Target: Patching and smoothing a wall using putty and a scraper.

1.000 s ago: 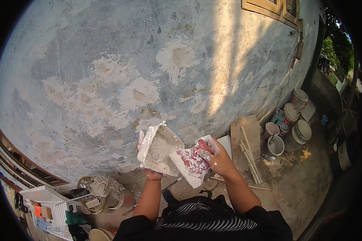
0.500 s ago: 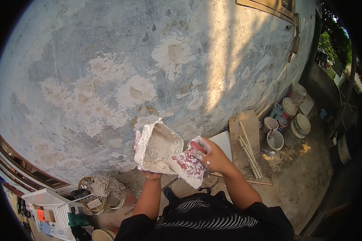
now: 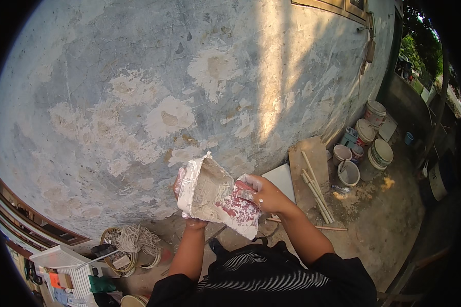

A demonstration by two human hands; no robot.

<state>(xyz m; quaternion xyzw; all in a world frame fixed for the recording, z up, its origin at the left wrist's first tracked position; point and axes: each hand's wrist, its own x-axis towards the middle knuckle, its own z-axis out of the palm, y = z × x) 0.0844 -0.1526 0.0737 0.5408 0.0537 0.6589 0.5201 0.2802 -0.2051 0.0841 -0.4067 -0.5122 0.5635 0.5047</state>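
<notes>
My left hand (image 3: 180, 183) grips a white, putty-crusted tub (image 3: 190, 192) from its left side and underneath, tilted so that its inside faces right. Pale filler coats the tub's inner walls. In my right hand (image 3: 255, 193) is a wide red putty scraper (image 3: 238, 207) smeared with white filler, its blade edge overlapping the tub's right rim. Both hands are spattered with filler. Beyond them rises a blue-grey wall (image 3: 138, 51) with several rough whitish patches, one of them a filler patch (image 3: 170, 118) just above the tub.
Several paint buckets (image 3: 381, 154) stand along the wall at the right. A brown board (image 3: 312, 169) leans there with pale sticks (image 3: 317, 197) on it, beside a white panel (image 3: 281, 182). Lower left are a basket with a string mop (image 3: 135, 240) and a white rack (image 3: 61, 261).
The tub has shifted slightly to the right. My right hand with the scraper has moved a little left, further over the tub's rim. The view has turned slightly.
</notes>
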